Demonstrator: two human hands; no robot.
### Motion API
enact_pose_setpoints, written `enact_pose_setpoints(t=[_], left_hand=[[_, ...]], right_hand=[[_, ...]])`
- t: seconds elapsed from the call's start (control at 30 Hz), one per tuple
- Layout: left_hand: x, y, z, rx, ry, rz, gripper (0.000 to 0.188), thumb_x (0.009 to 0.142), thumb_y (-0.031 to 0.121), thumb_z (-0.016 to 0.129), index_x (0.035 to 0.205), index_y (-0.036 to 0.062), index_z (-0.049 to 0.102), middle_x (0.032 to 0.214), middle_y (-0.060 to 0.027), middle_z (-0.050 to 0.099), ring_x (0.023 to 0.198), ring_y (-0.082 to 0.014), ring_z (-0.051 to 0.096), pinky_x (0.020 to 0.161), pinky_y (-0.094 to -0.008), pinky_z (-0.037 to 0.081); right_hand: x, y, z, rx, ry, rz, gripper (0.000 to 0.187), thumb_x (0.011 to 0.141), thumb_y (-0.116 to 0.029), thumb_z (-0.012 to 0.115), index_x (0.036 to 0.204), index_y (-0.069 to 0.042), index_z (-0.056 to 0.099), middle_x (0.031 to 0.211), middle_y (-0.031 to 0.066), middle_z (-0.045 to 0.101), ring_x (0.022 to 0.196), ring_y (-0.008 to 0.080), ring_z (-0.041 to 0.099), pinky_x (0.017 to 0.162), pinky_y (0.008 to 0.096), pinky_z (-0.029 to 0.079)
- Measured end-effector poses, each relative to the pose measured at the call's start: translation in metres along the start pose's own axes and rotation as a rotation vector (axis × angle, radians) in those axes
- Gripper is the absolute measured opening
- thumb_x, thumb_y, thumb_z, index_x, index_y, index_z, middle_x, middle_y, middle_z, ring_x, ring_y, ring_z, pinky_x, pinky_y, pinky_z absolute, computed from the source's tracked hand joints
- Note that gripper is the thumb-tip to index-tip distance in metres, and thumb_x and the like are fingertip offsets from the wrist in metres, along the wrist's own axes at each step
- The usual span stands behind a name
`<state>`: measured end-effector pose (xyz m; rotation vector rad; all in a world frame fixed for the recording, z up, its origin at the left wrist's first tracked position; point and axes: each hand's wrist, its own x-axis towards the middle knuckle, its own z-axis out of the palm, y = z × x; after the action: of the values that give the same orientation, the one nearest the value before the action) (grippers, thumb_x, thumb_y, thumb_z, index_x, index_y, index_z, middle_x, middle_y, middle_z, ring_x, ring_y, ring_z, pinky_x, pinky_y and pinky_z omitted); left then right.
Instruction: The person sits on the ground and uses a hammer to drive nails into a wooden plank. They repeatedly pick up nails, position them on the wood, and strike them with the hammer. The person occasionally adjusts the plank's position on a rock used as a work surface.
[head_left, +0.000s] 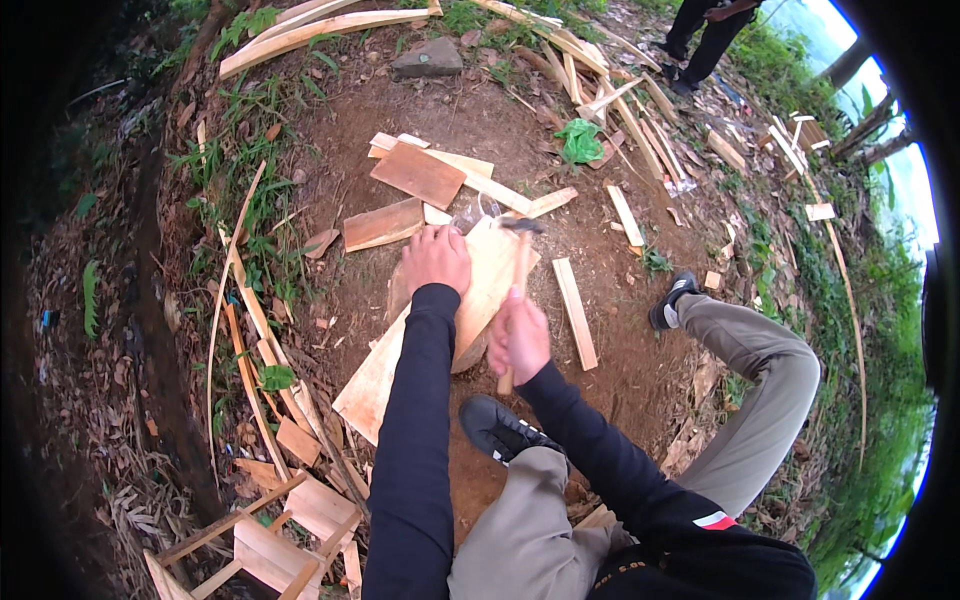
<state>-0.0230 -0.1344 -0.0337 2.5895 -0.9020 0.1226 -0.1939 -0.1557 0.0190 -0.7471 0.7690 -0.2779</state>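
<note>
My left hand point(437, 258) rests on the left side of a pale wooden board point(490, 272), its fingers bent over the wood and their tips partly hidden. In my right hand point(520, 338) is a hammer, gripped by its light wooden handle point(523, 262). The dark hammer head point(522, 225) is over the far end of the board. Another long pale board point(374, 388) slants from under my left forearm toward the lower left. Beneath the boards, a wood block or stump shows only in part.
Beyond my hands lie a brown wood piece point(418, 174) and several offcuts. A loose strip point(575, 313) lies to the right. A wooden frame point(262, 545) stands at lower left. Farther off are a green plastic bag point(580, 141), a stone point(428, 58), a wood pile and a standing person point(705, 38).
</note>
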Motion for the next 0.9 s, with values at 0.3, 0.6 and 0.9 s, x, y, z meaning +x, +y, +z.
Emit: enact_pose_setpoints(t=[0.3, 0.6, 0.9], left_hand=[[0.002, 0.0, 0.0, -0.011, -0.002, -0.018, 0.036, 0.099, 0.03, 0.042, 0.104, 0.0106, 0.071, 0.11, -0.0103, 0.066, 0.107, -0.0298, 0.059, 0.093, -0.046, 0.043], [0.001, -0.003, 0.004, -0.016, 0.02, -0.019, 0.034, 0.098, 0.029, 0.043, 0.102, 0.0101, 0.071, 0.105, -0.0094, 0.067, 0.103, -0.0298, 0.06, 0.091, -0.0459, 0.044], [0.003, -0.003, 0.006, -0.016, 0.054, -0.021, 0.034, 0.099, 0.029, 0.042, 0.099, 0.0099, 0.071, 0.103, -0.0096, 0.067, 0.101, -0.0306, 0.06, 0.091, -0.0466, 0.044]], right_hand=[[0.008, -0.007, -0.009, 0.055, -0.025, -0.059, 0.039, 0.108, -0.043, 0.036, 0.086, -0.011, 0.035, 0.055, 0.0008, 0.034, 0.033, 0.0114, 0.033, 0.028, 0.0306, 0.031], [0.009, 0.006, 0.007, 0.073, 0.092, -0.071, 0.037, 0.108, -0.041, 0.034, 0.085, -0.012, 0.035, 0.055, 0.0008, 0.034, 0.033, 0.0118, 0.032, 0.028, 0.0312, 0.03], [0.015, -0.001, 0.004, 0.074, 0.063, -0.027, 0.035, 0.108, -0.04, 0.035, 0.085, -0.013, 0.037, 0.056, 0.0006, 0.036, 0.033, 0.0122, 0.032, 0.029, 0.0302, 0.029]])
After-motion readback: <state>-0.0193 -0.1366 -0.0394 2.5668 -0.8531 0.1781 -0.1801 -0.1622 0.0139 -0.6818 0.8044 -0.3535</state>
